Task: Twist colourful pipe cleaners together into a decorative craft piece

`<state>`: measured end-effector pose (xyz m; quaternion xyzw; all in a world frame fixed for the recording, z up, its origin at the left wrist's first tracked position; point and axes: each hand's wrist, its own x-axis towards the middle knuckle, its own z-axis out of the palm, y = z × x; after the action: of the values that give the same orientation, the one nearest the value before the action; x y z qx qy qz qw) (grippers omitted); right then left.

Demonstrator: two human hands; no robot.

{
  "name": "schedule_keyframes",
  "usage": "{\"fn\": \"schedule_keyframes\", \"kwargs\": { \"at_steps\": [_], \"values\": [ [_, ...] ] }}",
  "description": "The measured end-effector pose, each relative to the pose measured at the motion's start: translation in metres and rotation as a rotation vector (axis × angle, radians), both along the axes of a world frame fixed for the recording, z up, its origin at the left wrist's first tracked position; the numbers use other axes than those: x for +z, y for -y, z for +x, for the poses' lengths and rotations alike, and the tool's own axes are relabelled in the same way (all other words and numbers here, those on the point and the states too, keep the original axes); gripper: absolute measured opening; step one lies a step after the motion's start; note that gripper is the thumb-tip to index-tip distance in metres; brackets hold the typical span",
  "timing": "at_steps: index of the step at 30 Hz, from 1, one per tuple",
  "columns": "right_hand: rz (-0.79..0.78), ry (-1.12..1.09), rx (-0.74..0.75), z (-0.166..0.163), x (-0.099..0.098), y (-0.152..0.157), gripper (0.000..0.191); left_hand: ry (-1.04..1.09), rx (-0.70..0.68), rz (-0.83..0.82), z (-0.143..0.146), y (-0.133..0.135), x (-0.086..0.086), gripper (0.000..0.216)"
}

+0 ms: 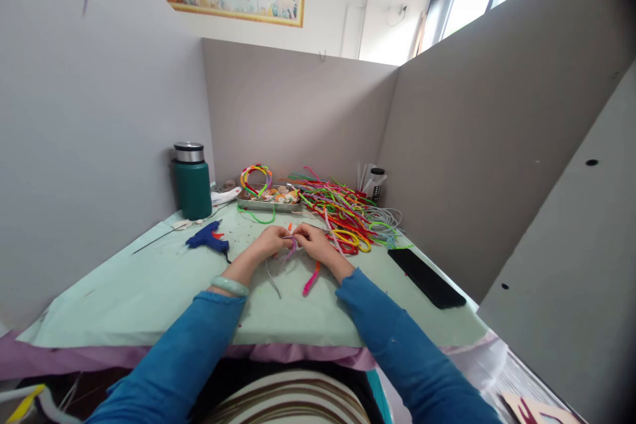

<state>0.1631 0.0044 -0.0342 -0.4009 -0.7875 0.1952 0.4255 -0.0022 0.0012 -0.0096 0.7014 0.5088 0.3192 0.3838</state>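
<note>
My left hand [273, 240] and my right hand [317, 244] meet above the middle of the table. Both are closed, their fingertips pinching a short purple pipe cleaner [292, 250] between them. A thin grey wire [273, 281] trails over the cloth below my left hand; whether it joins the purple piece I cannot tell. Under my right wrist lies a pink and orange pipe cleaner [311, 281]. Just beyond the right hand spreads a heap of colourful pipe cleaners [342, 209], with yellow-handled scissors [355, 240] at its near edge.
A blue glue gun [209, 237] lies left of my hands, near a green bottle [193, 182]. Behind stands a metal tray [268, 207] of small pieces, with a multicoloured ring [256, 181] on it. A black phone-like slab [426, 278] lies right. Grey partitions [303, 106] enclose the table.
</note>
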Motion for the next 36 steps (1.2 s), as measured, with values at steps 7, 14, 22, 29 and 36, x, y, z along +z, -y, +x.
{"fn": "schedule_keyframes", "kwargs": {
  "at_steps": [7,14,22,29,36],
  "values": [
    [-0.006,-0.003,0.010,0.0007,-0.0008,-0.0017,0.012,-0.042,0.026,0.025,-0.0025,-0.0005,0.0012,0.022],
    [-0.033,-0.016,-0.005,0.0004,-0.0004,-0.0020,0.013,-0.063,0.035,0.035,-0.0039,-0.0035,-0.0008,0.036],
    [-0.048,0.004,-0.025,-0.0002,0.0019,0.0015,0.014,-0.093,0.003,0.029,-0.0069,-0.0035,-0.0001,0.058],
    [-0.038,0.020,-0.021,0.0001,0.0040,0.0018,0.014,-0.125,0.040,0.030,-0.0050,0.0020,0.0050,0.054],
    [-0.010,0.051,-0.007,0.0000,0.0039,0.0057,0.011,-0.141,0.059,0.040,-0.0053,0.0014,0.0058,0.040]
  ]
}}
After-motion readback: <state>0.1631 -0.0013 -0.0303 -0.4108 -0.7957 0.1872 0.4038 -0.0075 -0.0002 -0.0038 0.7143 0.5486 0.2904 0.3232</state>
